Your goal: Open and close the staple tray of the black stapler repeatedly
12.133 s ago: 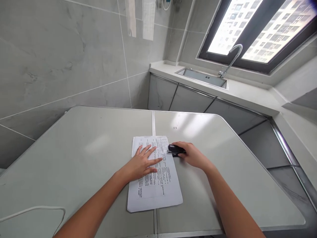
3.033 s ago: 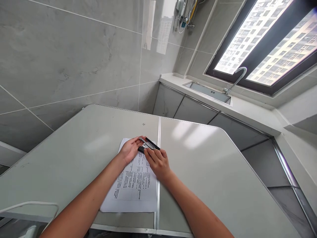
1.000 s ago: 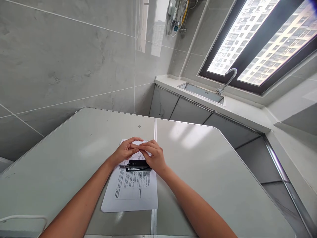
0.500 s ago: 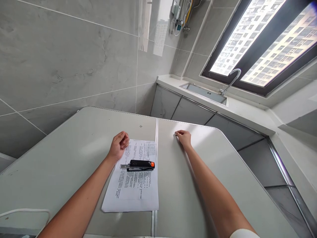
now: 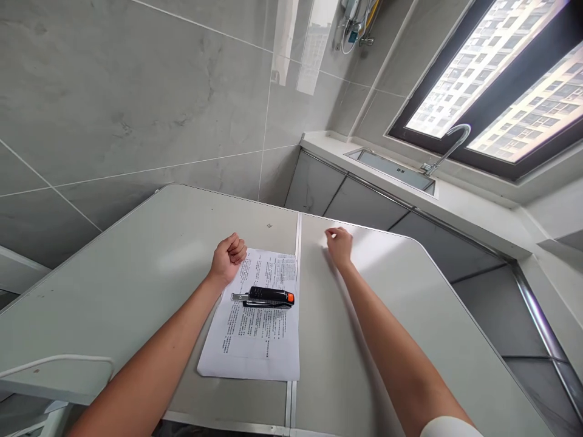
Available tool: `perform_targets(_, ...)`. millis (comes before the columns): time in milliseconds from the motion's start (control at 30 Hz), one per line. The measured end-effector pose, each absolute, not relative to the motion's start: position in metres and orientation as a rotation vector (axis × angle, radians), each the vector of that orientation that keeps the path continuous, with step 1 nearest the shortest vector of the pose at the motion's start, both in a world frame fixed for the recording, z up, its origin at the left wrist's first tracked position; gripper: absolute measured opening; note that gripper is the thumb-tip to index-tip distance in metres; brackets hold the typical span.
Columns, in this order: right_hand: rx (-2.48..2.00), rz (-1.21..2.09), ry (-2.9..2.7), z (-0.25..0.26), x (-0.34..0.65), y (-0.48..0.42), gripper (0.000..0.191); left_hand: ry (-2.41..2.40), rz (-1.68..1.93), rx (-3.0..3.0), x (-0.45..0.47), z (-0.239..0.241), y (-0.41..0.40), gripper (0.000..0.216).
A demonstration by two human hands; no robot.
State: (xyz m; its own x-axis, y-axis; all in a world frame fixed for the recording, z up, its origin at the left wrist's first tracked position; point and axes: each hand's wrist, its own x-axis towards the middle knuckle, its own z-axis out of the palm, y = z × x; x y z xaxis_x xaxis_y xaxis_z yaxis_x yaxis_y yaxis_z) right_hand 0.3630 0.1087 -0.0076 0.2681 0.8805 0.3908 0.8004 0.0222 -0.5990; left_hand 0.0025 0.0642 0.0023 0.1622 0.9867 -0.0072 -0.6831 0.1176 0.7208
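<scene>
A black stapler (image 5: 268,297) with an orange end lies flipped open across a printed sheet of paper (image 5: 257,331) on the grey folding table (image 5: 136,267). My left hand (image 5: 229,257) rests as a fist at the paper's far left corner, fingers curled in. My right hand (image 5: 339,244) is out on the far right half of the table, fingers pinched together at the tabletop; what they hold, if anything, is too small to see. A small strip of staples (image 5: 269,226) lies on the table beyond the paper.
A tiled wall stands behind the table. To the right runs a white counter with a steel sink (image 5: 392,170) and tap (image 5: 444,145) under a window. A white chair back (image 5: 54,370) shows at the lower left.
Both hands have left the stapler, which now lies open on the paper. My right hand has reached out to the far right half of the table; my left hand has curled into a fist.
</scene>
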Motion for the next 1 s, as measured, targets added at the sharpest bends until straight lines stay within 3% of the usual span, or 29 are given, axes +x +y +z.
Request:
perform_targets(133, -1.605, 0.308, -1.790, -0.003, 0.283, 0.131, 0.021, 0.569, 1.343, 0.656, 0.001, 0.000, 0.066, 0.053)
perform_targets(333, -1.540, 0.452, -1.905, -0.003, 0.204, 0.165, 0.027, 0.549, 1.349, 0.668, 0.002, 0.000, 0.066, 0.054)
perform_targets(533, -1.533, 0.497, -1.936, -0.003, 0.192, 0.168, 0.025, 0.582, 1.351, 0.691, 0.004, 0.003, 0.064, 0.049)
perform_targets(700, -1.427, 0.558, -1.967, 0.010, 0.185, 0.143, 0.029, 0.665, 1.414, 0.760, 0.011, -0.002, 0.065, 0.031)
perform_targets(800, -1.168, 0.594, -2.060, 0.023, 0.177, 0.122, 0.031, 0.710, 1.396, 0.824, 0.015, -0.006, 0.066, 0.037)
perform_targets(1000, -0.891, 0.530, -2.125, 0.036, 0.169, 0.098, 0.016, 0.704, 1.367, 0.871, 0.013, -0.011, 0.069, 0.041)
